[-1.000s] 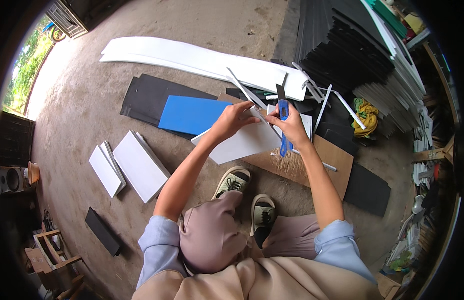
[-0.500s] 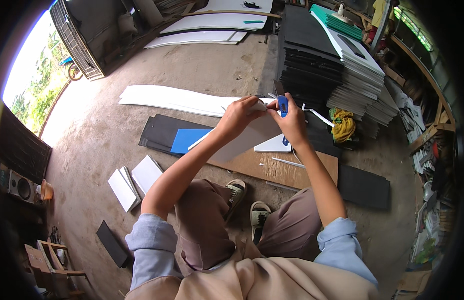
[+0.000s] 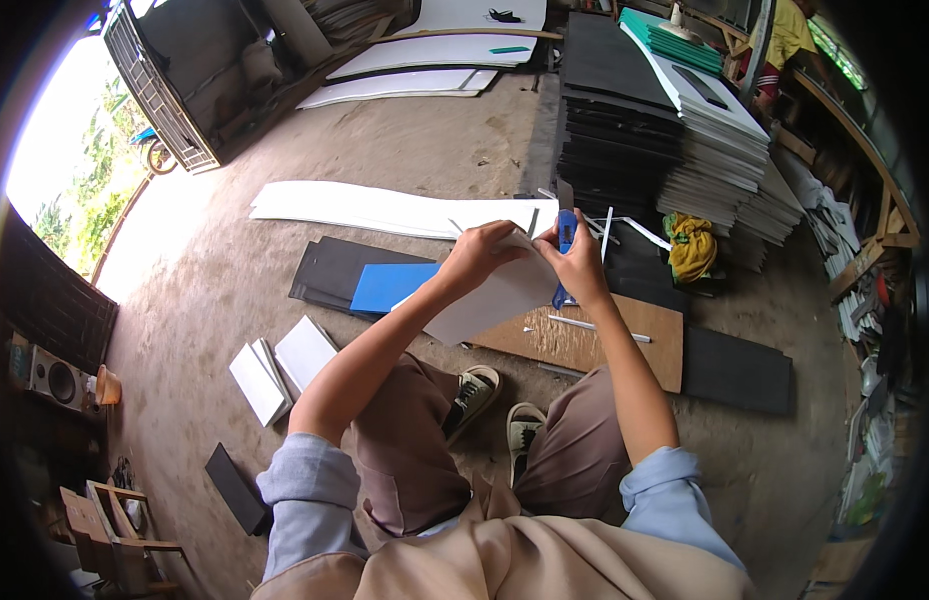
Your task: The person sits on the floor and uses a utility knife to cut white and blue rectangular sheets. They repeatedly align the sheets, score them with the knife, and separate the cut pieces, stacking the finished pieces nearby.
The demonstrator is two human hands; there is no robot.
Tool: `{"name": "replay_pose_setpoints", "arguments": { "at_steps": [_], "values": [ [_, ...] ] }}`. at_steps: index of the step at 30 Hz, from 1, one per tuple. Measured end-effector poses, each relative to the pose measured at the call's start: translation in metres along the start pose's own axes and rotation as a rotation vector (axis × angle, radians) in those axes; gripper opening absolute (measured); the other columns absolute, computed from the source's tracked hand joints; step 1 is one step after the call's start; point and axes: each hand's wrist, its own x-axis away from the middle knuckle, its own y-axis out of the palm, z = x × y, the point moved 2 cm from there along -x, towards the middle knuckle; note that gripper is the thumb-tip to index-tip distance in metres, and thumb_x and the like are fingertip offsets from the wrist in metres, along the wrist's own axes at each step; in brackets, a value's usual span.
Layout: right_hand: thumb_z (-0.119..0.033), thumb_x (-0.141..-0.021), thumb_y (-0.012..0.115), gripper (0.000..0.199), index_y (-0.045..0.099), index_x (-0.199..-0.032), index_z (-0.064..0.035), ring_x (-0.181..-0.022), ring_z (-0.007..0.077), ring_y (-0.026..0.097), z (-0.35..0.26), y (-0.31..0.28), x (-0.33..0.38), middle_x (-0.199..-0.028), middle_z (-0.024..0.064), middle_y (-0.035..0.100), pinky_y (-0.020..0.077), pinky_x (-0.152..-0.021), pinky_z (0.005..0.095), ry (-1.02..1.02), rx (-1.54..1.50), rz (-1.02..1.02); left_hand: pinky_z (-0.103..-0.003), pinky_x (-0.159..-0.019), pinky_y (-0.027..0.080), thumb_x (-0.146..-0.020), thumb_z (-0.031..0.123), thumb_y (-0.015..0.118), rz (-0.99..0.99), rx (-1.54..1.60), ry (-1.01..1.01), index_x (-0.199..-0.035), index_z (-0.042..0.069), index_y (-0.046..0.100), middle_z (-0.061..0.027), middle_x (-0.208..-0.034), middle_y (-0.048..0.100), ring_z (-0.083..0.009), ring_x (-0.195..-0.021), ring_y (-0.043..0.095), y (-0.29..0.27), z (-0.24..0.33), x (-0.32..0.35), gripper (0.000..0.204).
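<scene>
Between my hands, a white-grey foam sheet (image 3: 497,298) is held up tilted above the floor. At its far edge, my left hand (image 3: 475,262) is closed, pinching the sheet. My right hand (image 3: 583,270) is wrapped round a blue box cutter (image 3: 567,230) whose blade points upward, away from me. Its thumb and finger also meet at the sheet's far edge. Whether those fingertips grip the sheet is too small to tell. Below the right forearm lies a worn wooden board (image 3: 625,345) with a thin white strip (image 3: 595,327) on it.
A long white sheet (image 3: 385,210) lies beyond my hands. Nearer are black sheets (image 3: 330,270) and a blue panel (image 3: 390,287). White pieces (image 3: 260,385) rest at left. Tall stacks of black sheets (image 3: 620,140) and white sheets (image 3: 720,165) stand far right, by a yellow cloth bundle (image 3: 691,246).
Both hands have come slightly nearer to me, with the sheet and the box cutter still in them. The whole view has shifted a little.
</scene>
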Motion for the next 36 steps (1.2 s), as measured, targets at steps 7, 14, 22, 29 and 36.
{"name": "replay_pose_setpoints", "arguments": {
  "at_steps": [7, 14, 22, 29, 36],
  "values": [
    [-0.004, -0.075, 0.062, 0.022, 0.042, -0.086, -0.0027, -0.066, 0.0127, 0.059, 0.037, 0.012, -0.008, -0.074, 0.0074, 0.059, 0.0475, -0.064, 0.0256, 0.174, -0.356, 0.021, -0.032, -0.065, 0.047, -0.075, 0.016, 0.065, 0.032, 0.033, -0.044, -0.095, -0.003, 0.054, -0.0171, -0.085, 0.061, -0.0209, -0.075, 0.061, -0.008, -0.019, 0.007, 0.03],
    [-0.021, -0.078, 0.064, 0.029, 0.046, -0.09, -0.0028, -0.074, 0.015, 0.056, 0.042, 0.009, -0.011, -0.079, 0.0068, 0.058, 0.0439, -0.07, 0.0284, 0.171, 0.023, -0.005, -0.029, -0.064, 0.046, -0.082, 0.02, 0.059, 0.069, 0.165, -0.202, -0.105, 0.004, 0.048, -0.0108, -0.086, 0.059, -0.0161, -0.074, 0.059, -0.033, -0.054, 0.011, 0.03],
    [-0.01, -0.072, 0.07, 0.028, 0.045, -0.083, -0.0042, -0.074, 0.0102, 0.053, 0.026, 0.037, -0.015, -0.078, 0.0042, 0.057, 0.0428, -0.072, 0.0239, 0.184, -0.077, -0.125, -0.031, -0.068, 0.044, -0.081, 0.016, 0.058, 0.043, 0.158, -0.106, -0.1, 0.004, 0.047, -0.0114, -0.086, 0.058, -0.0188, -0.076, 0.056, -0.033, -0.062, 0.013, 0.025],
    [-0.008, -0.07, 0.07, 0.027, 0.044, -0.077, -0.0085, -0.071, 0.009, 0.052, 0.037, 0.042, -0.013, -0.073, 0.0021, 0.057, 0.0397, -0.07, 0.0223, 0.352, -0.268, -0.101, -0.032, -0.073, 0.043, -0.082, 0.011, 0.056, -0.004, 0.178, -0.041, -0.099, 0.004, 0.046, -0.0134, -0.088, 0.057, -0.0226, -0.082, 0.057, -0.037, -0.054, 0.017, 0.021],
    [-0.015, -0.07, 0.072, 0.027, 0.046, -0.077, -0.0117, -0.064, 0.0048, 0.044, 0.038, 0.036, -0.009, -0.069, -0.0046, 0.046, 0.0357, -0.063, 0.019, 0.504, -0.316, -0.186, -0.032, -0.073, 0.044, -0.084, 0.015, 0.055, -0.052, 0.226, -0.107, -0.103, 0.005, 0.043, -0.0125, -0.09, 0.056, -0.0202, -0.083, 0.057, -0.038, -0.061, 0.018, 0.025]
  ]
}}
